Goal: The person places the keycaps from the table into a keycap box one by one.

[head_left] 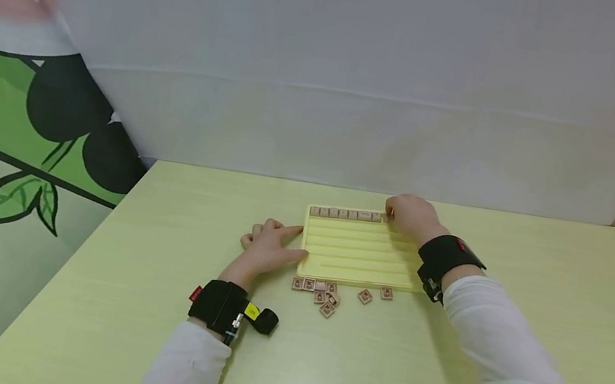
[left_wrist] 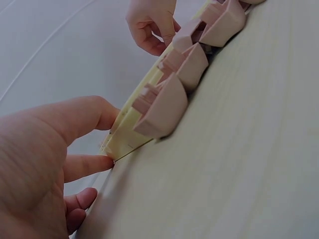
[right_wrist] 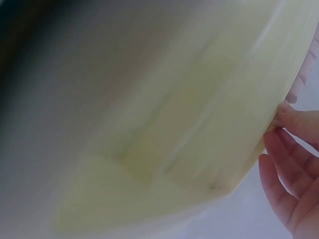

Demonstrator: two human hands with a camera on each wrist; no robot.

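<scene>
A yellow grooved board [head_left: 358, 252] lies on the table. Its far groove holds a row of small wooden tiles [head_left: 345, 213]. My left hand [head_left: 268, 248] rests flat on the table, its straight fingers touching the board's left edge and near corner [left_wrist: 118, 144]. My right hand [head_left: 411, 216] is at the right end of the tile row, fingers curled, and seems to pinch the end tile [head_left: 386, 218]. The left wrist view shows that hand [left_wrist: 152, 27] curled at the board's far edge. In the blurred right wrist view its fingertips [right_wrist: 291, 122] meet the board's rim [right_wrist: 249, 109].
Several loose wooden tiles [head_left: 327, 291] lie on the table just in front of the board, and they fill the left wrist view [left_wrist: 174, 94]. The pale green table [head_left: 539, 315] ends at a white wall behind. A green and black banner [head_left: 11, 153] hangs on the left.
</scene>
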